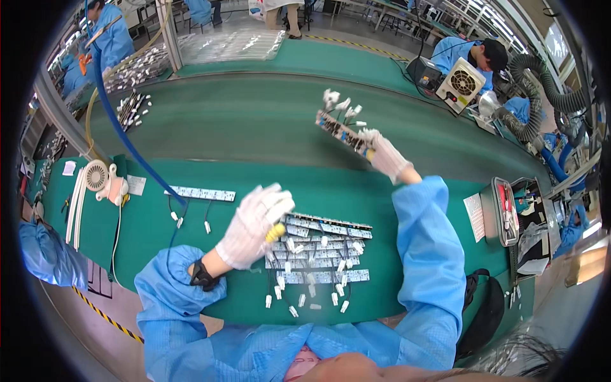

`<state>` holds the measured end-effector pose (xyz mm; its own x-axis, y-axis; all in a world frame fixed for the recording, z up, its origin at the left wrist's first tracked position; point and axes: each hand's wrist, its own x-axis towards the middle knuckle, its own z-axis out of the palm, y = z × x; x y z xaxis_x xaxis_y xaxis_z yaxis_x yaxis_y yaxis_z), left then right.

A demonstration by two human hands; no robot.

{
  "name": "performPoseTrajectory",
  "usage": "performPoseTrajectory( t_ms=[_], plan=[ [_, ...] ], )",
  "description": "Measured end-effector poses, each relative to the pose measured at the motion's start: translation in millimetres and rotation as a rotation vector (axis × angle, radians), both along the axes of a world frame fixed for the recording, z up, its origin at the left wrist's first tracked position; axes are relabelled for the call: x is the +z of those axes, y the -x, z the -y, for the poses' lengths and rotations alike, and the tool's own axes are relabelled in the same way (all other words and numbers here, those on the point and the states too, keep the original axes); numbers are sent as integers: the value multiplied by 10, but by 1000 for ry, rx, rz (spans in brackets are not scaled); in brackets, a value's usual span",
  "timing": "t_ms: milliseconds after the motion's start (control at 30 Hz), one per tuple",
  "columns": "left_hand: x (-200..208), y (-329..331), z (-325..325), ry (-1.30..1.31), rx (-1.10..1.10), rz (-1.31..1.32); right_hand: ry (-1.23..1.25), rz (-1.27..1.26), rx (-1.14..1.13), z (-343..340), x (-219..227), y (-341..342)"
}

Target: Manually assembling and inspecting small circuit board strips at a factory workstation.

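In a white knit glove, my right hand (387, 156) grips one end of a long circuit board strip (344, 134) over the dark belt. White connectors on short leads stick up from that strip. My left hand (254, 226), gloved with a yellow covering on a fingertip, is beside the left end of a group of circuit board strips (318, 262) on the green table. Its fingers are stretched out, and I see nothing held in them. The farthest strip (331, 221) there is tilted on its edge. Another strip (202, 193) lies apart to the left, its leads toward me.
A dark conveyor belt (254, 121) runs across beyond the table. A blue hose (121, 130) hangs down at left, near a small fan (97, 174). At right stand a metal tray (505, 213) and a beige blower box (461, 85). A co-worker (484, 57) is across the belt.
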<state>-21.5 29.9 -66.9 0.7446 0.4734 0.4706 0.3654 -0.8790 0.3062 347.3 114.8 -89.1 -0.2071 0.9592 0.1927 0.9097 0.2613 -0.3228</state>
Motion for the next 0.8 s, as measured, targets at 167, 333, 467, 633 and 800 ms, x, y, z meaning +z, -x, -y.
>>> performPoseTrajectory(
  t_ms=[167,333,467,633,800],
  plan=[
    [91,40,-50,74,68,338,-7,-80,325,1095,177,661],
    [-95,-107,93,211,-83,23,37,-243,397,1258,218,723],
    [-203,-101,192,139,-75,27,232,-815,176,1235,373,599],
    [-234,-103,188,142,-79,44,-223,24,-50,1161,-268,532],
    [-155,3,132,209,100,370,50,-1417,-139,1268,31,756]
  ],
)
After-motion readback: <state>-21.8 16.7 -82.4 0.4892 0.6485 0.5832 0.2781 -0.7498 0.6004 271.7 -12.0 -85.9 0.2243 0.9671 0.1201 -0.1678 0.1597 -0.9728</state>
